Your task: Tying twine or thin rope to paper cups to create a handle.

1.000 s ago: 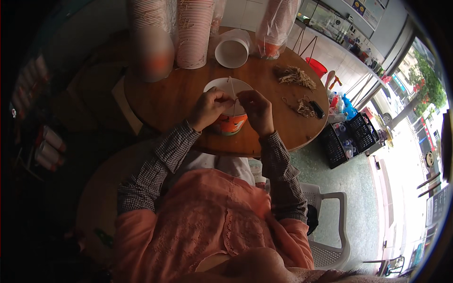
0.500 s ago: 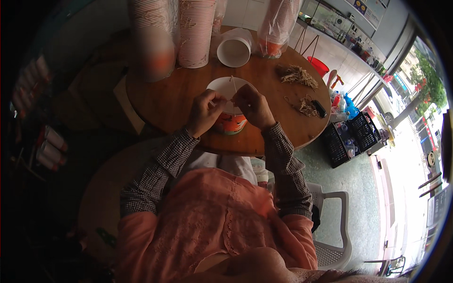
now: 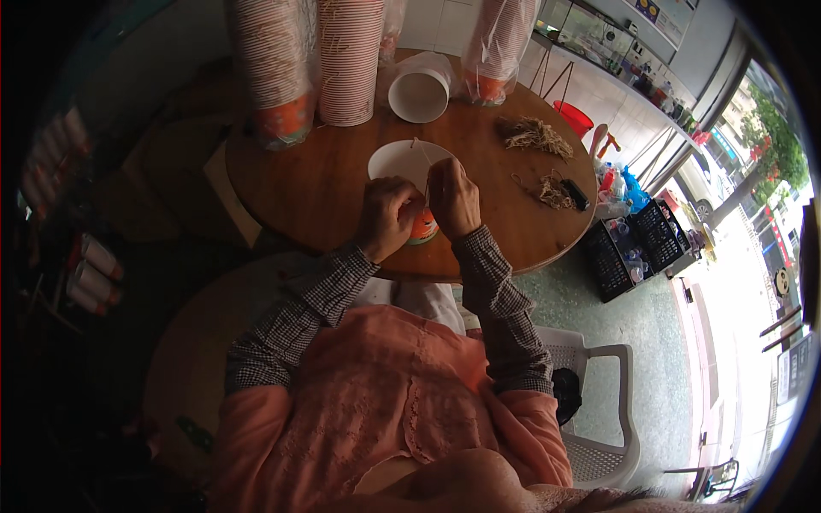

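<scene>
A paper tub [image 3: 393,161], white inside with an orange printed outside, stands upright near the table's front edge. A thin cord [image 3: 422,152] runs from its far rim across the opening to my right hand [image 3: 456,198], whose fingers are pinched on it above the near right rim. My left hand [image 3: 389,215] is closed at the tub's near side, fingertips curled against the rim; what they grip is hidden. Both hands cover much of the tub's front. Behind it, another white tub [image 3: 419,96] lies on its side, its mouth facing me, partly in clear plastic.
Tall stacks of tubs stand at the back: a bagged stack [image 3: 282,94], an unbagged stack [image 3: 349,68] and a bagged stack [image 3: 496,56]. On the right of the round wooden table [image 3: 299,192] lie a cord bundle [image 3: 534,137] and a looser cord tangle [image 3: 556,192] with a black object.
My hands have moved from meeting over the tub's opening to its near rim. The left is lower and turned inward; the right stands more upright, still with the cord.
</scene>
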Demonstrator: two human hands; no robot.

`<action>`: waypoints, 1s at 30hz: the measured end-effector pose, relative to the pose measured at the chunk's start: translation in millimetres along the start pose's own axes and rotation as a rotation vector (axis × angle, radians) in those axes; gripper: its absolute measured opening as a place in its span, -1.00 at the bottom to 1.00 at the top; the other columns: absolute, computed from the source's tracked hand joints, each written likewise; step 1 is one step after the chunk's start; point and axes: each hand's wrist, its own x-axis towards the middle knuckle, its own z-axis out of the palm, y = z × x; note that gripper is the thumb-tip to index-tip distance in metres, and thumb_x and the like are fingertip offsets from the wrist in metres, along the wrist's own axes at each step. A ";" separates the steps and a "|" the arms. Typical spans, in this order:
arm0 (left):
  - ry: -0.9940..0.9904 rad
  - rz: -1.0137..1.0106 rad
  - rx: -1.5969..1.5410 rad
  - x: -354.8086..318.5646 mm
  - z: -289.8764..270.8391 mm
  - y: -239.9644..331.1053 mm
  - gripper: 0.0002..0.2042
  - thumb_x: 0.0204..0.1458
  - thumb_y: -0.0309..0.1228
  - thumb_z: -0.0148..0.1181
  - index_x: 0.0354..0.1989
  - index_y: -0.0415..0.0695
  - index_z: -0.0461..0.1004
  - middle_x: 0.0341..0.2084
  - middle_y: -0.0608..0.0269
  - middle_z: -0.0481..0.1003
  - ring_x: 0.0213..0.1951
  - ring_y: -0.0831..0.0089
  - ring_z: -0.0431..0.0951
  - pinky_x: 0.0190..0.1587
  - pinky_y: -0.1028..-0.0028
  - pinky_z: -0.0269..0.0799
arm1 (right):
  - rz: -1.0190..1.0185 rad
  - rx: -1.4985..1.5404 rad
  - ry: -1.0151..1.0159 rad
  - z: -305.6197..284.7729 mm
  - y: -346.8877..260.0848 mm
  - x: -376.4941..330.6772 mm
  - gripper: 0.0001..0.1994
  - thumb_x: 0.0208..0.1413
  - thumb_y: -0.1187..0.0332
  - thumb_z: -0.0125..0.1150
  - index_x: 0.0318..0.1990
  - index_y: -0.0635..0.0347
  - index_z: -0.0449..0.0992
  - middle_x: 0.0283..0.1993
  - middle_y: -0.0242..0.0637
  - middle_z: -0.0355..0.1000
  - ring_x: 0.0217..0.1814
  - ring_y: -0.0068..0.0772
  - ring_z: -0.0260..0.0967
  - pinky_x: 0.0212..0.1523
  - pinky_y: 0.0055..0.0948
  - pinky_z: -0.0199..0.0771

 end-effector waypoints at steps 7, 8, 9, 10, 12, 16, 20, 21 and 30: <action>-0.041 -0.401 -0.462 14.6 -3.4 -22.0 -0.78 0.01 -0.46 0.19 -0.18 -0.28 0.48 -0.34 0.20 0.56 -0.27 0.48 0.54 -0.19 0.53 0.43 | 0.015 0.200 -0.022 -11.1 2.7 1.7 -0.94 0.11 0.49 0.01 -0.27 0.21 0.28 -0.34 -0.13 0.42 -0.36 0.02 0.43 -0.43 -0.19 0.46; -0.082 -0.468 -0.587 14.0 5.5 -27.6 -0.79 0.03 -0.49 0.17 -0.17 -0.29 0.47 -0.30 0.22 0.54 -0.23 0.51 0.53 -0.15 0.56 0.43 | -0.009 0.176 -0.040 -13.5 1.9 3.2 -0.94 0.10 0.51 0.00 -0.27 0.21 0.29 -0.34 -0.14 0.42 -0.36 0.01 0.44 -0.42 -0.20 0.47; -0.128 -0.533 -0.713 16.2 8.8 -27.3 -0.80 0.05 -0.53 0.15 -0.15 -0.31 0.46 -0.25 0.24 0.52 -0.19 0.54 0.51 -0.11 0.60 0.42 | -0.010 0.173 -0.037 -15.8 1.6 4.6 -0.94 0.10 0.51 0.00 -0.27 0.21 0.29 -0.34 -0.14 0.42 -0.36 0.01 0.44 -0.42 -0.20 0.47; -0.129 -0.529 -0.714 17.3 9.7 -27.9 -0.80 0.05 -0.53 0.15 -0.15 -0.31 0.46 -0.25 0.24 0.52 -0.19 0.54 0.51 -0.11 0.60 0.42 | -0.055 0.146 -0.050 -17.6 1.4 6.1 -0.93 0.09 0.51 0.01 -0.27 0.21 0.30 -0.34 -0.14 0.42 -0.36 0.00 0.44 -0.42 -0.20 0.47; -0.158 -0.602 -0.783 19.7 10.8 -27.2 -0.83 0.02 -0.46 0.20 -0.24 -0.29 0.51 -0.40 0.21 0.56 -0.31 0.54 0.53 -0.23 0.55 0.44 | -0.100 0.116 -0.061 -21.9 0.5 8.1 -0.92 0.08 0.51 0.02 -0.27 0.20 0.31 -0.34 -0.15 0.42 -0.36 0.00 0.44 -0.42 -0.21 0.47; -0.211 -0.692 -0.834 24.1 6.8 -18.4 -0.85 0.01 -0.45 0.21 -0.33 -0.30 0.52 -0.47 0.21 0.55 -0.38 0.58 0.52 -0.30 0.54 0.47 | -0.173 0.037 -0.090 -31.4 -2.2 14.1 -0.86 0.04 0.51 0.08 -0.22 0.21 0.35 -0.34 -0.13 0.43 -0.33 -0.07 0.45 -0.36 -0.26 0.47; -0.211 -0.459 -0.520 18.3 4.9 -6.0 -0.87 -0.06 -0.45 0.25 -0.39 -0.27 0.53 -0.52 0.14 0.55 -0.42 0.50 0.56 -0.38 0.50 0.47 | -0.336 -0.075 -0.051 -28.3 6.0 22.3 -0.83 0.05 0.48 0.05 -0.18 0.19 0.35 -0.34 -0.17 0.44 -0.31 -0.14 0.46 -0.33 -0.25 0.46; -0.166 -0.358 -0.464 18.0 2.8 -2.0 -0.87 -0.09 -0.46 0.26 -0.40 -0.25 0.53 -0.52 0.11 0.55 -0.43 0.45 0.58 -0.41 0.49 0.46 | -0.343 -0.088 -0.015 -28.0 10.6 25.2 -0.83 0.05 0.47 0.05 -0.17 0.20 0.34 -0.34 -0.16 0.44 -0.30 -0.14 0.45 -0.32 -0.25 0.45; -0.122 -0.071 -0.094 10.7 -1.0 -2.0 -0.87 -0.17 -0.48 0.25 -0.58 -0.13 0.39 -0.61 0.26 0.48 -0.48 0.24 0.51 -0.27 0.31 0.32 | -0.059 -0.261 0.113 -44.7 87.3 34.2 -0.80 0.09 0.44 0.02 -0.12 0.17 0.32 -0.39 -0.12 0.38 -0.32 -0.04 0.40 -0.35 -0.21 0.41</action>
